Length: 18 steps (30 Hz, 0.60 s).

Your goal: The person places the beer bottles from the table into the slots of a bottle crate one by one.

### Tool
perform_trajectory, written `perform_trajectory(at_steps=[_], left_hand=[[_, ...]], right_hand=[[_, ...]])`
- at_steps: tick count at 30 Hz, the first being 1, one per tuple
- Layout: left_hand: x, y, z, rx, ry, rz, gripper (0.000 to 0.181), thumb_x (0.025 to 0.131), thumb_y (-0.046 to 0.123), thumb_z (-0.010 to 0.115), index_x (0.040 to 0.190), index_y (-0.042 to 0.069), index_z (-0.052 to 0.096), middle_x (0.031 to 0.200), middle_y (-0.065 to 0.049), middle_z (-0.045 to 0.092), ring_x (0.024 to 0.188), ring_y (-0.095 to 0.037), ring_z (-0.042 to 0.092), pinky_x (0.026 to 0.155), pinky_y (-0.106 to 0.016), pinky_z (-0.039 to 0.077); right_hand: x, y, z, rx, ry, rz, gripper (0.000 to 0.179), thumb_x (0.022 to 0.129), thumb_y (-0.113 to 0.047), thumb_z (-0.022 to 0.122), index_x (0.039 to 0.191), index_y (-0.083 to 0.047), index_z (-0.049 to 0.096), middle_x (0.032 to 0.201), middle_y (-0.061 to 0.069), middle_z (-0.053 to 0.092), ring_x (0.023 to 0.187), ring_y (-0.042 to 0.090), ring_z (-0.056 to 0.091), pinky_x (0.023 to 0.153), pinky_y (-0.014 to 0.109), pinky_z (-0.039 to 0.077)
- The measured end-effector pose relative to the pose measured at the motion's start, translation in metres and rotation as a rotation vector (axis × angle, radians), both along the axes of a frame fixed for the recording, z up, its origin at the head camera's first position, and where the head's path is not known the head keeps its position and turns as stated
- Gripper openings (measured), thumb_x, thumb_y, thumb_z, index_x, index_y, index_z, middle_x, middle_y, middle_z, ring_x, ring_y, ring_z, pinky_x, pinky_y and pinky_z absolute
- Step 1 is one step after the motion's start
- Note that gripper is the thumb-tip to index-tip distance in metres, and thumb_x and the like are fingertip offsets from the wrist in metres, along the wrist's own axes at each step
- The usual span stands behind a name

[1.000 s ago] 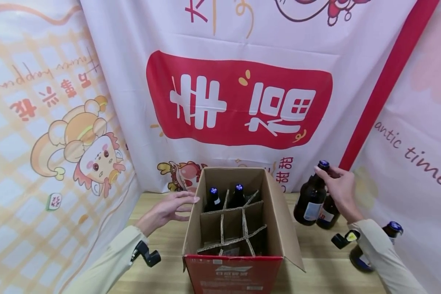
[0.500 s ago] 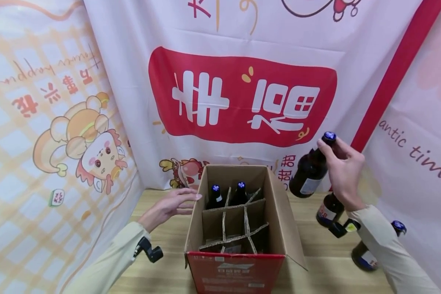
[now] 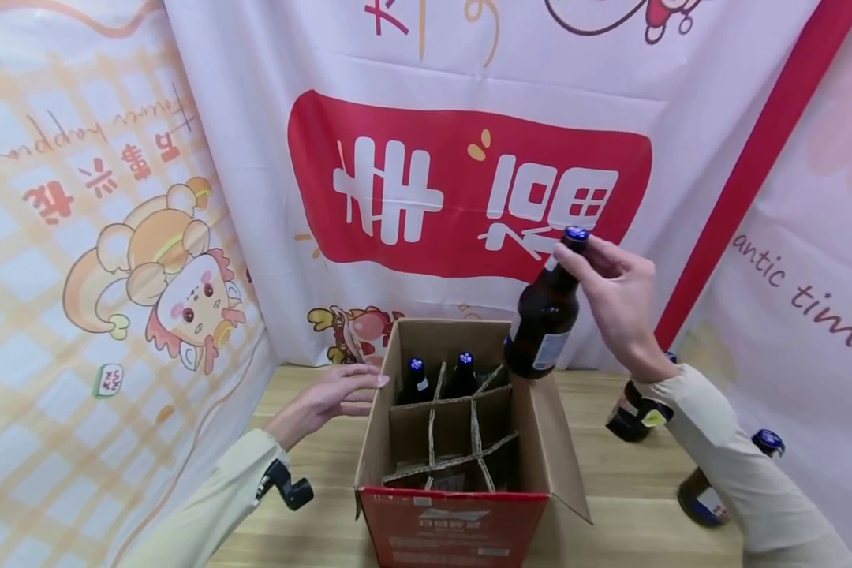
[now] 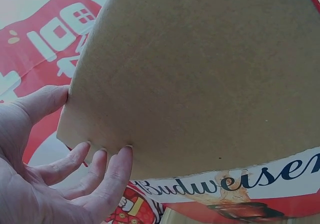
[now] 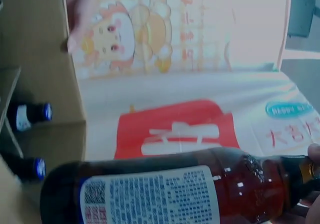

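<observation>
My right hand (image 3: 621, 296) pinches a brown glass beer bottle (image 3: 542, 327) by its neck, just under the blue cap. The bottle hangs tilted, its base overlapping the right rim of the open cardboard beer box (image 3: 450, 528) in the head view. A printed back label (image 5: 155, 196) faces the right wrist camera. My left hand (image 3: 330, 401) touches the box's left side near the back corner; in the left wrist view its fingertips (image 4: 125, 156) rest against the brown cardboard. Two capped bottles, one (image 3: 416, 383) left and one (image 3: 461, 379) in the middle, stand in the back row of compartments.
Crossed cardboard dividers (image 3: 431, 430) split the box inside. Its right flap (image 3: 557, 450) sticks outward. On the wooden table (image 3: 603, 505) to the right stand two more bottles, one (image 3: 632, 414) behind my wrist, another (image 3: 703, 493) beside my forearm. Printed cloth (image 3: 468, 79) hangs behind.
My right hand has lifted the bottle off the table's right side and carried it left to the box's right rim. My left hand stays at the box's left side.
</observation>
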<state>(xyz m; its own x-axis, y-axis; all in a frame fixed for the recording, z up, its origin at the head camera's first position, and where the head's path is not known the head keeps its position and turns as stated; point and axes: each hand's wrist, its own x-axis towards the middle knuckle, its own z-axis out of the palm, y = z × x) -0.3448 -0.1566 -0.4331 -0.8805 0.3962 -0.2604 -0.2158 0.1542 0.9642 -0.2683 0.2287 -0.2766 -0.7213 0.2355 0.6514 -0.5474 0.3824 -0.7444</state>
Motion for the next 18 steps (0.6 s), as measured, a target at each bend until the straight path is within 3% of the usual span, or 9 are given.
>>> perform_trajectory(at_steps=[3,8,12,18], left_hand=[[-0.003,0.005,0.003,-0.014,0.009,-0.003,0.069,0.097,0.031,0.076,0.149,-0.004,0.048,0.135,-0.018,0.069,0.113,-0.029,0.07,0.098,-0.046,0.06],[-0.004,0.005,0.003,-0.003,0.021,-0.007,0.066,0.097,0.031,0.076,0.147,-0.004,0.05,0.131,-0.015,0.07,0.11,-0.026,0.068,0.095,-0.042,0.061],[-0.006,0.005,0.002,0.0,0.007,-0.015,0.064,0.098,0.031,0.076,0.146,-0.003,0.051,0.127,-0.01,0.072,0.108,-0.024,0.068,0.094,-0.04,0.061],[-0.004,0.001,-0.001,-0.01,0.022,-0.016,0.063,0.1,0.03,0.073,0.147,-0.004,0.05,0.132,-0.014,0.07,0.109,-0.024,0.068,0.097,-0.041,0.06]], right_hand=[[-0.003,-0.009,0.0,0.052,-0.009,0.065,0.039,0.097,-0.031,0.076,0.132,-0.013,0.074,0.119,0.005,0.078,0.101,0.015,0.075,0.092,0.023,0.058],[-0.014,-0.033,-0.007,0.093,-0.099,0.16,0.04,0.096,-0.035,0.077,0.127,-0.009,0.075,0.113,0.008,0.078,0.098,0.018,0.073,0.092,0.026,0.059],[-0.022,-0.052,-0.014,0.131,-0.177,0.233,0.037,0.095,-0.029,0.08,0.123,-0.006,0.076,0.106,0.012,0.078,0.09,0.023,0.072,0.082,0.027,0.061],[-0.029,-0.083,-0.03,0.255,-0.266,0.266,0.038,0.093,-0.029,0.082,0.122,-0.006,0.076,0.106,0.011,0.079,0.088,0.024,0.07,0.077,0.033,0.061]])
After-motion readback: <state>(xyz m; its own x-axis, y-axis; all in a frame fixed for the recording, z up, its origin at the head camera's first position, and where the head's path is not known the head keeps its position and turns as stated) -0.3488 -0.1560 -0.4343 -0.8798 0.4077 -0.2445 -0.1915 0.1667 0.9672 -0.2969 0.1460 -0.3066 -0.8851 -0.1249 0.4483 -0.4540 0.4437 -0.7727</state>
